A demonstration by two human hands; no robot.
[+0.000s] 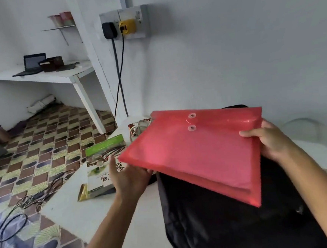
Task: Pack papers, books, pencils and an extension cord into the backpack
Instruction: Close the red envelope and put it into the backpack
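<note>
One red folder [197, 156] (papers, presumably) hangs mid-frame over the black backpack [226, 223], right hand [269, 140] pinching it, left hand [127, 176] flat beneath; books [103, 164] and extension cord [139, 128] remain unpacked at centre-left.

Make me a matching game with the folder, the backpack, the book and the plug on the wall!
Things:
1. folder
2. backpack
3. book
4. wall plug

Colours:
A. yellow
B. black
C. red
D. green and white

Pairs: 1-C, 2-B, 3-D, 4-A. The left hand and right hand hold the folder above the backpack.
</note>
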